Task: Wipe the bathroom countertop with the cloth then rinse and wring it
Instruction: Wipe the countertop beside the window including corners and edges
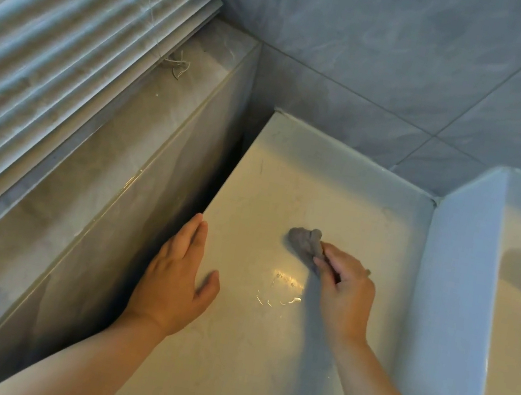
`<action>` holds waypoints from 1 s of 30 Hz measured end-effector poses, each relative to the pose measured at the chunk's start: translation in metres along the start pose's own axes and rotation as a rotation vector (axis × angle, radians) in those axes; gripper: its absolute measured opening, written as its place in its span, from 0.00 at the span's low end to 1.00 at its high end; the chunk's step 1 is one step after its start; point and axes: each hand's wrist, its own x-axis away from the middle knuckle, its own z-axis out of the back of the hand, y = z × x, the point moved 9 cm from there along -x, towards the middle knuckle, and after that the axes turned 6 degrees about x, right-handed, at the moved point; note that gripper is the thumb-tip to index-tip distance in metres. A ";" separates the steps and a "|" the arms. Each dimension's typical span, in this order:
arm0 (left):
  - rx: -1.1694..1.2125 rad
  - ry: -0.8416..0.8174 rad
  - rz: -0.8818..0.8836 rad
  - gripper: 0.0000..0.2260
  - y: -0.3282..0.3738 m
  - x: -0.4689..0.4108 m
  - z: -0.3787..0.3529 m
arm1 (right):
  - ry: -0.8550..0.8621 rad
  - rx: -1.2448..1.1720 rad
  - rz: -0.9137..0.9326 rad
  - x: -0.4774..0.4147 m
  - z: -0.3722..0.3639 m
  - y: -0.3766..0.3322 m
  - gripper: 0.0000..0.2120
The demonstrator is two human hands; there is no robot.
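A pale glossy countertop (289,181) fills the middle of the view. On it lies a small bunched grey cloth (304,241), pressed to the surface. My right hand (344,294) grips the cloth's near end with curled fingers. My left hand (175,281) rests flat on the counter's left edge, fingers straight and thumb spread out. A wet shiny patch (281,288) glints between the two hands.
A white raised basin (469,269) stands at the right of the counter. A dark gap (219,183) separates the counter from a grey marble window ledge (86,187) on the left. Slatted blinds (56,22) hang over that ledge. Grey tiled wall (414,67) runs behind.
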 end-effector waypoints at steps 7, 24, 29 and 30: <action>-0.010 -0.004 -0.013 0.37 -0.001 0.001 0.000 | -0.137 -0.041 -0.008 0.030 -0.003 -0.015 0.11; 0.038 -0.005 0.018 0.42 0.000 0.000 0.001 | 0.237 0.214 -0.241 0.000 0.048 0.060 0.08; 0.030 -0.001 0.020 0.42 0.000 0.000 0.001 | 0.176 0.166 -0.142 0.045 0.036 0.030 0.06; 0.029 -0.003 0.022 0.42 -0.001 0.000 0.001 | 0.167 0.155 -0.143 0.053 0.034 0.026 0.04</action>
